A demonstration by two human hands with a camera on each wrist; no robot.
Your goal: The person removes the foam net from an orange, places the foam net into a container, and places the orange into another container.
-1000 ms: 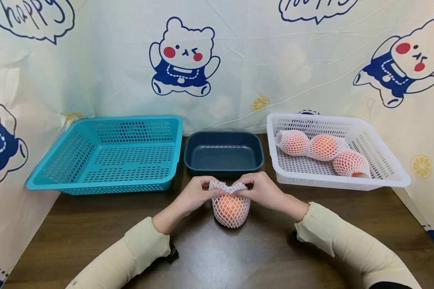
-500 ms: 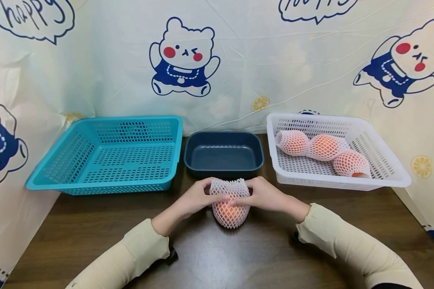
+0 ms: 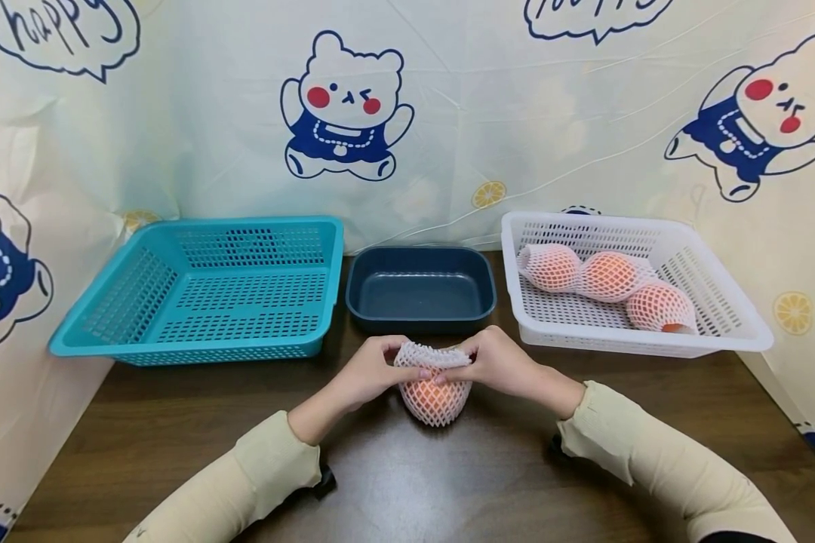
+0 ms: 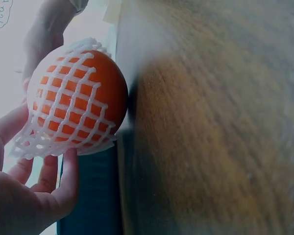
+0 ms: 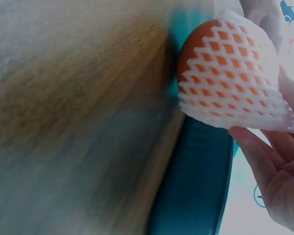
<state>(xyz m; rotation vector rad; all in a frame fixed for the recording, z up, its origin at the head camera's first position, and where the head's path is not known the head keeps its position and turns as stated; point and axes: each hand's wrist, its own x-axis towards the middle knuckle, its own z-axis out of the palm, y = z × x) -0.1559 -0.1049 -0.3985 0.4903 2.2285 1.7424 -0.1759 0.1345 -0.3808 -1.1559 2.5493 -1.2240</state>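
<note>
A round orange (image 3: 435,400) stands near the middle of the dark wooden table, wrapped in a white foam net sleeve (image 3: 441,356). My left hand (image 3: 367,369) pinches the sleeve from the left, its thumb lying across the front. From the right, my right hand (image 3: 505,362) pinches it the same way, and both thumb tips almost meet. The sleeve's upper edge bunches and folds between the hands. Seen from the left wrist, bare orange skin (image 4: 118,93) shows at the fruit's lower end, beyond the net. The right wrist view also shows uncovered skin (image 5: 186,54) there.
Behind the hands stands a dark blue rectangular tub (image 3: 421,324). A teal perforated basket (image 3: 244,351) is at the left. At the right, a white basket (image 3: 611,343) holds three net-wrapped oranges (image 3: 607,275). A printed cloth (image 3: 448,151) hangs close behind.
Both hands have slid from the sleeve's top edge to its sides, thumbs coming onto the front. The sleeve's top stood up half a second ago and is now lower and folded.
</note>
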